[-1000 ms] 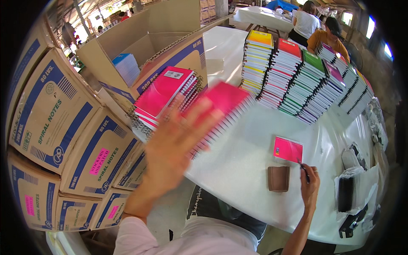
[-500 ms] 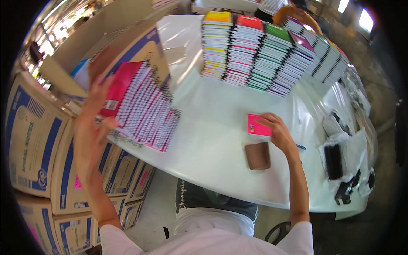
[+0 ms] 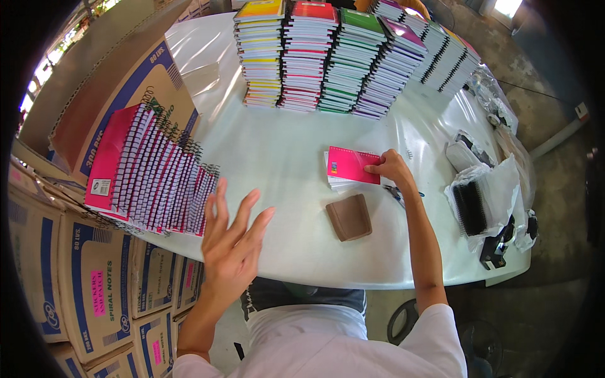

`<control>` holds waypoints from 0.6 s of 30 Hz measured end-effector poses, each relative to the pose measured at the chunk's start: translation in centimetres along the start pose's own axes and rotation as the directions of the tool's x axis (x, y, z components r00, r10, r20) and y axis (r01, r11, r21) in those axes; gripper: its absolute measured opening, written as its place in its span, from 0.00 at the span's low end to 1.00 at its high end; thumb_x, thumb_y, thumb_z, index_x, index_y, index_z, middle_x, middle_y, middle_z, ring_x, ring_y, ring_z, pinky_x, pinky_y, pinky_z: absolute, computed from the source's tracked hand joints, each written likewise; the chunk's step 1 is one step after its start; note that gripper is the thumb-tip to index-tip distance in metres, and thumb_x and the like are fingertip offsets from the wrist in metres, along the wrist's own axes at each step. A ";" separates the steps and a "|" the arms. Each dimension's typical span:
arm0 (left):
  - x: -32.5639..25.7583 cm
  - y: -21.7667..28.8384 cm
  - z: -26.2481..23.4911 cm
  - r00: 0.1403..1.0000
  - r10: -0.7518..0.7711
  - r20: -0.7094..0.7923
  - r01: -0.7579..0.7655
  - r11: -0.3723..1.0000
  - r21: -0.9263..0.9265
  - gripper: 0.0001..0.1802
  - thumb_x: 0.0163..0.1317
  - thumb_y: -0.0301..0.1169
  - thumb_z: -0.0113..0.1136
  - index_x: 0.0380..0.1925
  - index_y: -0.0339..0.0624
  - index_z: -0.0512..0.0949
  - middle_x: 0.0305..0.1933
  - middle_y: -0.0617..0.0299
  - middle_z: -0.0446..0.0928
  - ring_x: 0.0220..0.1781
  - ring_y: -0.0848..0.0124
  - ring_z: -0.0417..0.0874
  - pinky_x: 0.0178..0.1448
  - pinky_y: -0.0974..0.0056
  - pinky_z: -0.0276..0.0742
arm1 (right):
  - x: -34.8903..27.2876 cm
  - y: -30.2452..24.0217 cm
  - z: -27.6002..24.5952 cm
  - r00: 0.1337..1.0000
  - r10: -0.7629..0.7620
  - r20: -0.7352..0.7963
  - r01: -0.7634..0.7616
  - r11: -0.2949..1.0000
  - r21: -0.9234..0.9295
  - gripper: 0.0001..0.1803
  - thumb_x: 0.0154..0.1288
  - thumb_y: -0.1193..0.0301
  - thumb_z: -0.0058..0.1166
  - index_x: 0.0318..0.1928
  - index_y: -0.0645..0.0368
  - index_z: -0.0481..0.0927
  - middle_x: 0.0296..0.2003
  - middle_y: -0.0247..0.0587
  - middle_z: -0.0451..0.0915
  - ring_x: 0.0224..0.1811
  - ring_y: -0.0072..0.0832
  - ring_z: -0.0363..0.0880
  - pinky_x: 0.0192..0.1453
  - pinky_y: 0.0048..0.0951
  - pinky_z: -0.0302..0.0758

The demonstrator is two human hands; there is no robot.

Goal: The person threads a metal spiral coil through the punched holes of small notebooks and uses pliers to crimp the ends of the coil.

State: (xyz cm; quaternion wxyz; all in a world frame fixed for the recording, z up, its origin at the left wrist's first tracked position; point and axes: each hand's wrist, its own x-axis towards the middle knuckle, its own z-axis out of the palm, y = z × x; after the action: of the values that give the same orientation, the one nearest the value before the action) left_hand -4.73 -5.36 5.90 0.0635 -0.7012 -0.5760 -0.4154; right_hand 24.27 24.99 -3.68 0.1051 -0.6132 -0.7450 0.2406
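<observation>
Over the table's near left part, my left hand (image 3: 233, 246) is spread with nothing in it. Just beyond it leans a row of pink spiral notebooks (image 3: 151, 176), coils facing up and right. My right hand (image 3: 394, 169) grips the right end of a small pink notebook (image 3: 350, 165), thumb on its cover and other fingers mostly hidden. Small holes run along this notebook's top edge, and white pages show under its cover. A brown block-like holder (image 3: 350, 217) sits just nearer to me. Beside my right wrist, partly covered by it, lies a small dark tool (image 3: 397, 194).
Tall stacks of notebooks with yellow (image 3: 259, 60), red (image 3: 309, 63), green (image 3: 353, 66) and purple (image 3: 394, 69) covers stand at the back. An open carton (image 3: 135, 94) is at left, above stacked cartons (image 3: 94, 277). Black coils (image 3: 469, 208) in plastic lie right.
My left hand has come away from the pink spiral notebooks, moving right and nearer. My right hand stays on the small pink notebook, whose white pages now show. The view has shifted.
</observation>
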 end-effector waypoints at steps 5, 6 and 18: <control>1.2 -0.3 5.4 0.998 -0.048 0.043 0.053 0.990 -0.133 0.24 0.58 0.18 0.63 0.56 0.43 0.81 0.65 0.51 0.75 0.75 0.40 0.61 0.74 0.40 0.56 | -0.1 0.2 0.1 0.992 0.122 -0.027 -0.118 0.986 0.121 0.25 0.41 0.60 0.78 0.24 0.67 0.79 0.26 0.54 0.83 0.29 0.39 0.83 0.34 0.38 0.76; 1.4 -0.5 6.4 0.996 -0.066 0.067 0.075 0.985 -0.154 0.24 0.59 0.18 0.63 0.57 0.42 0.79 0.65 0.50 0.75 0.76 0.41 0.60 0.75 0.41 0.56 | 0.0 0.2 0.0 0.993 0.115 -0.027 -0.110 0.983 0.148 0.24 0.41 0.61 0.78 0.24 0.68 0.79 0.25 0.54 0.83 0.28 0.38 0.83 0.34 0.38 0.76; 2.4 -4.4 18.4 0.907 -0.247 0.341 0.333 0.916 -0.225 0.44 0.63 0.25 0.61 0.76 0.55 0.51 0.75 0.54 0.61 0.76 0.38 0.56 0.73 0.39 0.59 | -5.7 -8.3 0.6 0.538 -0.811 0.229 0.843 0.520 -0.139 0.27 0.50 0.78 0.69 0.53 0.44 0.82 0.69 0.38 0.66 0.72 0.41 0.61 0.72 0.47 0.64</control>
State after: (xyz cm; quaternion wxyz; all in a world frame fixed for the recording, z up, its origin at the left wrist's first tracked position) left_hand 0.84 8.33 -6.17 -0.1883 -0.6642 -0.6134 -0.3835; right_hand 18.16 18.27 0.67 0.0837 -0.1746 -0.9745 0.1134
